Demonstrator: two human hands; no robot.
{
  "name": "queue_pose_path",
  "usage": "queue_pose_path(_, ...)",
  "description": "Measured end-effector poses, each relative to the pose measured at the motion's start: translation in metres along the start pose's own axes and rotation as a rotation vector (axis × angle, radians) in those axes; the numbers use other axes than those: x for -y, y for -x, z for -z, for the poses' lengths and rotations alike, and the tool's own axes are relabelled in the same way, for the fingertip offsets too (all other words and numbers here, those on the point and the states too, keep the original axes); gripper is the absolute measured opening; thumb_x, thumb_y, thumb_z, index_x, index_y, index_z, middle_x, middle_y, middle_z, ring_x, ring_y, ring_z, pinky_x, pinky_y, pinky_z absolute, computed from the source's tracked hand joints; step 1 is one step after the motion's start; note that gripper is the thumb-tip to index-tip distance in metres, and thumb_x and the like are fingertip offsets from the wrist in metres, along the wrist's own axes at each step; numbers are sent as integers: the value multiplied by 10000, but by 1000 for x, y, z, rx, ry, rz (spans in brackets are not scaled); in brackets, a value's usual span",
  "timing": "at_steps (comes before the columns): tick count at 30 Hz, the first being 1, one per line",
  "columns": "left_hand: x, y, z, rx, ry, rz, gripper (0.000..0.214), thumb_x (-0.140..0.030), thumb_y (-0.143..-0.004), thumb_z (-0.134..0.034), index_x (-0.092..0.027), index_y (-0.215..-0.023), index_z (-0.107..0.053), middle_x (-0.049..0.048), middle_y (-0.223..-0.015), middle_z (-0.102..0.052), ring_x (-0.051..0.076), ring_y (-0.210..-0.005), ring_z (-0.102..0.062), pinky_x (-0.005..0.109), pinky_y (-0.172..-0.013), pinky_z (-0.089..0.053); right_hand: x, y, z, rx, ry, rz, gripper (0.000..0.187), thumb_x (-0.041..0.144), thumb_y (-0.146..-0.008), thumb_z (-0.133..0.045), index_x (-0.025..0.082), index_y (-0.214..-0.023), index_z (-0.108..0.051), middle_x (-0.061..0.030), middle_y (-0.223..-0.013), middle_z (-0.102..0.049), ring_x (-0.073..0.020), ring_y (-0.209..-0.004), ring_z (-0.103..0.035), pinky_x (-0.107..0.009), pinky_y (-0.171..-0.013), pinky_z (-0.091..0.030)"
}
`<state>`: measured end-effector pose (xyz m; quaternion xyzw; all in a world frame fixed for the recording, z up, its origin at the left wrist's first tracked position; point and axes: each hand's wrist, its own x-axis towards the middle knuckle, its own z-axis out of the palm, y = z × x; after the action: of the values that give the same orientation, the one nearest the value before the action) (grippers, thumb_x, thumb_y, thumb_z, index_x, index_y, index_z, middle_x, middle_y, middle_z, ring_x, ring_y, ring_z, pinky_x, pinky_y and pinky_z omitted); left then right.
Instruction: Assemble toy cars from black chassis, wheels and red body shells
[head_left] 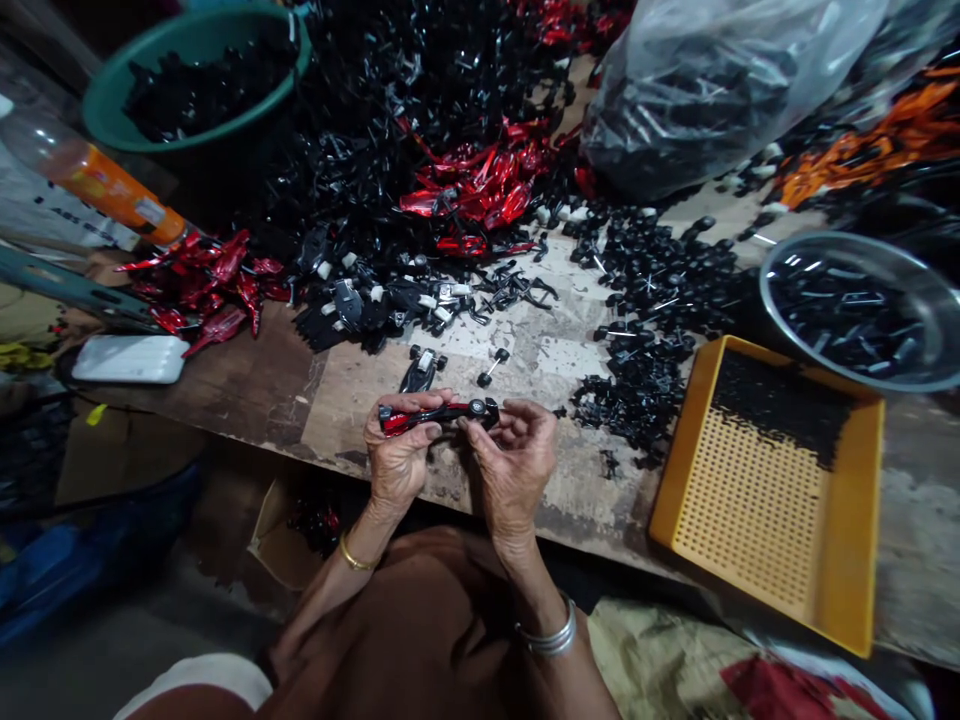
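A red-and-black toy car [439, 416] sits clamped between left hand [399, 455] and right hand [514, 467], a wheel axle [492, 367] just beyond.

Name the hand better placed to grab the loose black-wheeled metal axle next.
Probably the right hand: the black-wheeled metal axle lies nearer it, and the left hand grips the red-and-black toy race car.

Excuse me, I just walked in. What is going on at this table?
A person holds a small red-and-black toy race car with the left hand and right hand above a worn wooden workbench. A small black toy car and a black-wheeled axle lie just ahead, among heaps of glossy red car shells and black wheels.
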<state>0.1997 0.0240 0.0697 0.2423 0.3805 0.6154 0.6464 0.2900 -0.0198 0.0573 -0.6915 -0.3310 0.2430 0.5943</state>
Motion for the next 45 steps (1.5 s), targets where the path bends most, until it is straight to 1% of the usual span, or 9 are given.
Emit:
queue_pose_path(11,-5,1,6,165,-17,145,295,-187,-494,-882,-216,-685,-658,-19,-682,-692,195,-801,-682,441,-925,-531,11,-21,25,361,41,165,97,303,-787,-627,207,-786,-638,-14,-772,-609,-159,-741,-568,-281,-680,-471)
queue_pose_path(14,-9,6,11,225,-19,211,273,-192,-517,-875,-196,-696,-669,6,-748,-703,210,-855,-687,432,-935,-521,11,-15,30,395,-52,-37,159,334,-744,-671,197,-694,-607,17,-663,-573,-132,-632,-531,-254,-603,-459)
queue_pose_path(19,-19,8,25,251,-73,274,407,-212,-511,-877,-178,-889,-728,87,-989,-728,247,-945,-680,377,-903,-529,9,-2,17,464,-497,-583,287,426,-662,-731,189,-762,-602,50,-616,-568,-93,-412,-469,-247,-412,-439)
queue_pose_path(23,-26,4,35,249,-105,224,372,-217,-585,-840,-173,-937,-729,98,-961,-738,248,-904,-690,370,-844,-555,11,6,0,538,-568,-661,301,422,-653,-747,177,-716,-583,58,-508,-548,-86,-359,-455,-223,-397,-409)
queue_pose_path(27,-32,-4,46,124,-48,187,347,-252,-600,-838,-173,-915,-716,90,-915,-736,255,-906,-694,390,-857,-558,13,2,1,672,-336,-478,315,489,-794,-613,175,-771,-620,39,-492,-555,-108,-401,-481,-245,-455,-436)
queue_pose_path(30,-37,-10,57,18,24,189,369,-266,-592,-845,-181,-925,-708,79,-924,-733,250,-923,-693,381,-855,-564,13,-24,15,505,73,-33,317,490,-848,-550,192,-885,-653,-31,-727,-648,-160,-619,-583,-301,-604,-498)
queue_pose_path(33,-40,-14,65,5,72,217,417,-267,-579,-854,-173,-957,-705,84,-929,-731,252,-926,-692,364,-827,-578,10,-62,26,314,377,248,329,466,-805,-623,207,-1008,-634,-107,-1051,-620,-245,-973,-554,-416,-878,-450)
queue_pose_path(35,-40,-16,66,14,93,238,413,-260,-585,-851,-171,-961,-704,83,-932,-730,253,-935,-689,357,-826,-579,6,-81,28,338,591,412,347,463,-804,-623,204,-1036,-620,-120,-1087,-607,-269,-1019,-523,-438,-903,-420)
queue_pose_path(45,-42,-17,63,77,132,274,399,-260,-602,-838,-169,-965,-698,100,-971,-724,285,-1043,-654,403,-884,-556,-3,-77,14,390,760,569,303,397,-880,-517,194,-1093,-589,-103,-1047,-614,-255,-982,-503,-420,-877,-396)
